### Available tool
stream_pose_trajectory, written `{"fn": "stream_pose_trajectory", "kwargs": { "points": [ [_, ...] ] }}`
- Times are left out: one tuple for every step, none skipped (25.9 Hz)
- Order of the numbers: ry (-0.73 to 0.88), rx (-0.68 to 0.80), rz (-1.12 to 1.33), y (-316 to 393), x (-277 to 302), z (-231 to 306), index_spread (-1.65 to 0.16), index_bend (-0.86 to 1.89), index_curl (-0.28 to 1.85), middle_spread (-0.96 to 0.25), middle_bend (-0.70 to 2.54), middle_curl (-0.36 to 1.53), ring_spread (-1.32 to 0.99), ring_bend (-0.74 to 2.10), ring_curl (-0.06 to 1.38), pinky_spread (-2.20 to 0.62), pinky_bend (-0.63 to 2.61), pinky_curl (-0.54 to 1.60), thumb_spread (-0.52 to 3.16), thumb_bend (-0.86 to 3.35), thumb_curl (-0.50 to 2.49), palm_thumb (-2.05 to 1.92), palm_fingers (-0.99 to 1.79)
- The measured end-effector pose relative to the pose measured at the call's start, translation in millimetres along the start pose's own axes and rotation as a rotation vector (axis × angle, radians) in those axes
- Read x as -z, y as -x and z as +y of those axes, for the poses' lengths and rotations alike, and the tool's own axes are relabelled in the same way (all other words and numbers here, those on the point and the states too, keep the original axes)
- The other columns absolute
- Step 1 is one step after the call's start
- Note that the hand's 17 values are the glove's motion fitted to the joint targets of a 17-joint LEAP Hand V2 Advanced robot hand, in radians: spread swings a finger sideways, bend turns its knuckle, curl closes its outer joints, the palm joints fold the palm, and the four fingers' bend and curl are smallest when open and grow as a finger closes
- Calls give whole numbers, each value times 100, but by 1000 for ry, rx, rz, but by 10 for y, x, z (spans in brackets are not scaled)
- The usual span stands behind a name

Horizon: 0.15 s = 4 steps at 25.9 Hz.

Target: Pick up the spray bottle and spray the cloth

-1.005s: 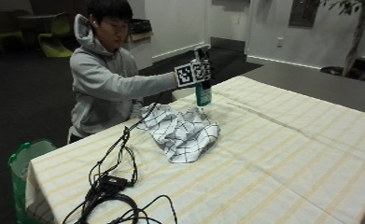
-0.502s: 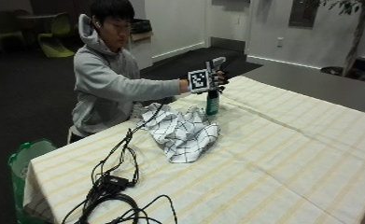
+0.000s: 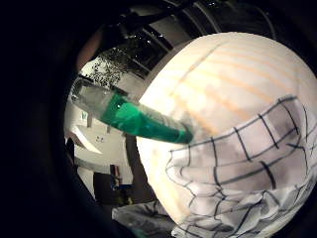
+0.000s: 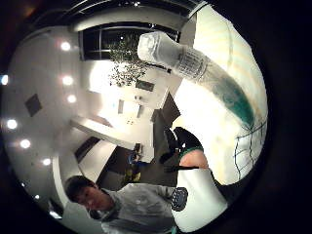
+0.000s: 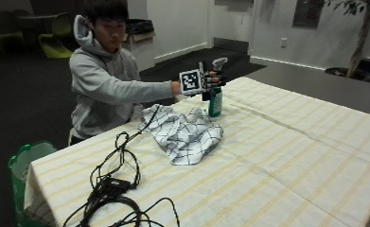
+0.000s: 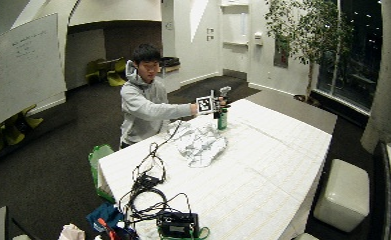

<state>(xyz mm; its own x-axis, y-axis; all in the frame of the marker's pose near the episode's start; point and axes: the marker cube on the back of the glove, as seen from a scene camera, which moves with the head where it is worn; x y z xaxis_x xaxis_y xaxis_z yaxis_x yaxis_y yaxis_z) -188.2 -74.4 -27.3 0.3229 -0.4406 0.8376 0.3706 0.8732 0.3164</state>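
The gloved hand (image 5: 211, 80) grips the spray bottle (image 5: 215, 100) at its neck, upright on the worktop (image 5: 285, 156), just far of the cloth (image 5: 184, 135), probably ready for lifting.

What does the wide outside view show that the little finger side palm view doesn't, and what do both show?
Only the wide outside view shows the person, the gloved right hand at the top of the spray bottle, a bundle of cables and a whiteboard. Only the palm view shows close up the bottle's base at the edge of the checked cloth. Both show bottle, cloth and striped tablecloth.
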Motion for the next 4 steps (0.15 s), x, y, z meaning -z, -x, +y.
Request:
{"fn": "stream_pose_trajectory", "kwargs": {
  "points": [
    [-7,-1,-7,5,23,6,-32,7,28,-2,24,36,-4,35,32,9,66,41,71,-4,57,79,19],
    [19,-2,-31,34,45,52,-33,8,28,-2,25,36,-4,35,32,10,66,41,72,-4,56,79,19],
    [67,-5,-66,77,63,125,-33,8,27,-1,25,36,-4,35,32,11,66,40,73,-4,56,79,20],
    [105,-6,-92,110,74,181,-33,9,27,-1,25,36,-4,35,32,12,65,40,74,-4,55,79,20]
  ]
}}
